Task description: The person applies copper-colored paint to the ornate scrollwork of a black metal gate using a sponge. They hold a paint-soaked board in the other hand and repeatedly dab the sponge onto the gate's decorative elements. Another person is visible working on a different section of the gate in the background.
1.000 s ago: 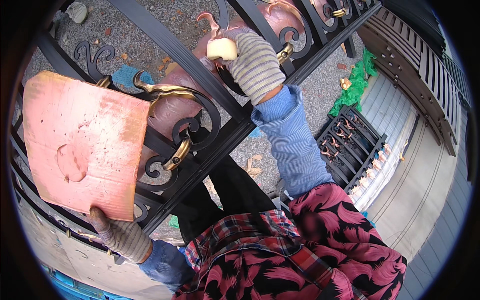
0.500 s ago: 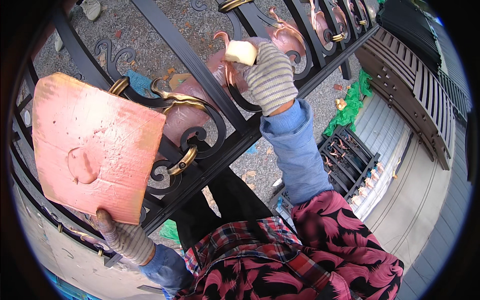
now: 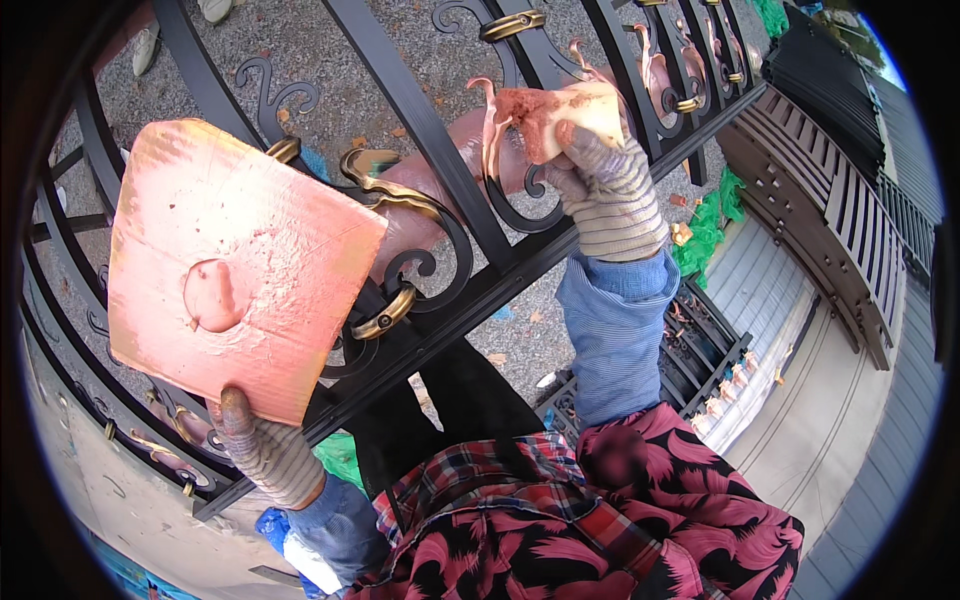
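My left hand [image 3: 268, 452], in a striped, stained glove, grips the near edge of a square board [image 3: 280, 350] that looks like cardboard, thumb on top. Pink paint coats the board, with a small round puddle at its middle. My right hand [image 3: 612, 195], gloved alike, pinches a cream sponge [image 3: 597, 112] whose turned-up face is smeared reddish pink. The sponge is at a pink-coated leaf ornament [image 3: 489, 135] on a black metal railing panel [image 3: 480, 282]; whether they touch I cannot tell. Gold paint shows on another leaf ornament [image 3: 405, 197] and on a collar [image 3: 388, 315].
Gravel ground [image 3: 330, 40] shows through the bars. To the right lie green plastic sheeting [image 3: 705, 225], a smaller black panel [image 3: 690, 345] with pink ornaments and a stack of brown slatted panels [image 3: 800, 200]. A shoe [image 3: 146, 48] is at the upper left.
My right hand has shifted right and turned the sponge, so its reddish-pink smeared face now shows. The board in my left hand has moved right and slightly nearer the middle; the view has shifted too.
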Available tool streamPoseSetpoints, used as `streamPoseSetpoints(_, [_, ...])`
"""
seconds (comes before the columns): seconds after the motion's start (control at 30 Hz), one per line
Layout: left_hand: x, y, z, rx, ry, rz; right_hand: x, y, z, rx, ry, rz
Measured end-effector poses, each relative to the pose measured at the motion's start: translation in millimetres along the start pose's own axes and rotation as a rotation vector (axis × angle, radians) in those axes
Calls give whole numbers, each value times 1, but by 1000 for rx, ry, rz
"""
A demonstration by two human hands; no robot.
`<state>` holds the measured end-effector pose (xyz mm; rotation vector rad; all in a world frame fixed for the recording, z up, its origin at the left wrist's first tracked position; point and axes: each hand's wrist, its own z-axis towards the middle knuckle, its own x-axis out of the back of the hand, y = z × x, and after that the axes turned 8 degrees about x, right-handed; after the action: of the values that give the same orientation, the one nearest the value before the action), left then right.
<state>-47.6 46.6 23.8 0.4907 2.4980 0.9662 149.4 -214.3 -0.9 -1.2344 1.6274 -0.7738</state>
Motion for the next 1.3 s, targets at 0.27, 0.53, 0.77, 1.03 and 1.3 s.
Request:
streamPoseSetpoints(0.27, [-18, -7, -2, 56, -30, -31, -5, -5, -26, -42, -153, 141])
streamPoseSetpoints(0.53, [-8, -14, -3, 70, -13, -102, -52, -17, -43, -1, -310, -265])
streamPoseSetpoints(0.77, [-2, -23, -8, 54, 18, -110, -102, 14, -75, 470, -465, -895])
streamPoseSetpoints(1.03, [6, -32, -18, 23, 54, -115, -121, 33, -64, 775, -497, -1288])
streamPoseSetpoints(1.3, [20, -10, -20, -27, 109, -147, -130, 33, -96, 663, -674, -1262])
